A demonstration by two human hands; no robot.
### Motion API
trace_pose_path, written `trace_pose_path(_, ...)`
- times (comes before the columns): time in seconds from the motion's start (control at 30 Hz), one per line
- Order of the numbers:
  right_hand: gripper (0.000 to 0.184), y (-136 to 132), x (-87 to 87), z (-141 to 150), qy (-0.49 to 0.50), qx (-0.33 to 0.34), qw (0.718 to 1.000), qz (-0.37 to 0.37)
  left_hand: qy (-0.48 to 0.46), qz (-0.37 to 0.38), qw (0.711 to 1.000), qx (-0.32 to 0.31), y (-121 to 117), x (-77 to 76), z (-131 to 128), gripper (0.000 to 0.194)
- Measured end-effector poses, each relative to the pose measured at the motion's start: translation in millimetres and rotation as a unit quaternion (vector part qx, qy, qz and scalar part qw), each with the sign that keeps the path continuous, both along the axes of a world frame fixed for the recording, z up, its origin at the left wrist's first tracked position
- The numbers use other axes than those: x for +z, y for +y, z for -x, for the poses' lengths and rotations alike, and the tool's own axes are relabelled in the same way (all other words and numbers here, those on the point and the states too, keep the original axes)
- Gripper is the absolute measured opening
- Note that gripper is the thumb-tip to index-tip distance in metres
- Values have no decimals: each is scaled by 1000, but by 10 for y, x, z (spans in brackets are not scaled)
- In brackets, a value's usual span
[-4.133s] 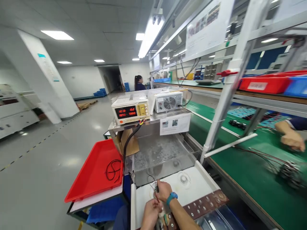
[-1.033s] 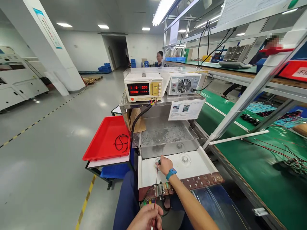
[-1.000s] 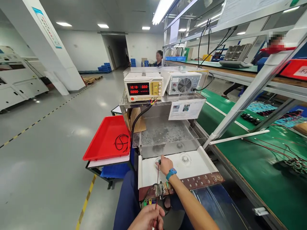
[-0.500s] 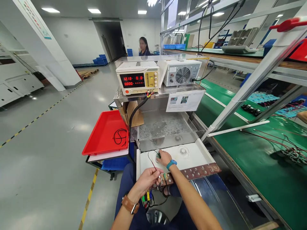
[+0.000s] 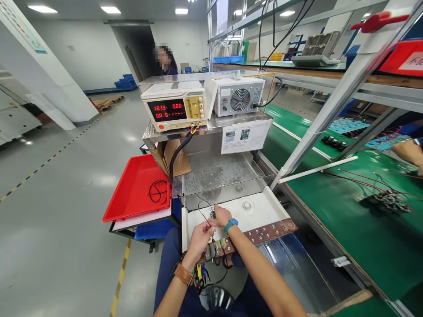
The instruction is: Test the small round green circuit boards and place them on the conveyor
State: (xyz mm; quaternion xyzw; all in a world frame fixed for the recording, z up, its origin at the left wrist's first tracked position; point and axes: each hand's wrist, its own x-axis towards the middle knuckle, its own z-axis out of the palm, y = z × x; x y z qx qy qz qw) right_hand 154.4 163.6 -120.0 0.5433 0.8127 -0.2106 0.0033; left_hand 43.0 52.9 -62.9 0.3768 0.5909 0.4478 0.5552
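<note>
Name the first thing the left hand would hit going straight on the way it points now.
Most likely the right hand, which holds a small circuit board just ahead of the left hand; depth is hard to judge, so the board might come first.

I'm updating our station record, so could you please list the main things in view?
Small part: 1, dark, lower centre
Thin wires: count unclear, red and black, lower centre
Power supply: 1, cream, upper centre
Fan unit: 1, grey, beside it
Printed sheet: 1, white, below it
Work surface: 1, white, lower centre
Studded strip: 1, brown, its near edge
Tray: 1, red, left
Coiled cable: 1, black, in tray
Worktop: 1, green, right
Labelled bin: 1, red, upper right
Left hand: 1, brown watchstrap, pinching wire
Right hand: 1, blue wristband, holding small part
</note>
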Motion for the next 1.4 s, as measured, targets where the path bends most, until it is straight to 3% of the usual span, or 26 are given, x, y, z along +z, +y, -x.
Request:
trace_pose_path(0.13,40,4,14,-19,2,12,1000,7,27,-19,999,6,65,-83,-23,36)
trace_pose_path(0.4,42,27,7,-45,6,0,1000,1,43,1,999,-32,93,-307,-149,33)
trace_pose_path(0.93,41,35,18,-53,6,3,1000,1,9,24,998,-51,107,-338,-139,40)
trace_pose_path(1.2,41,44,-110,-36,17,-2,1000,-26,1,31,998,-47,128,-381,-146,40)
trace_pose_path(1.4,40,37,-83,-33,20,-7,1000,-20,5,26,998,-52,124,-430,-152,37)
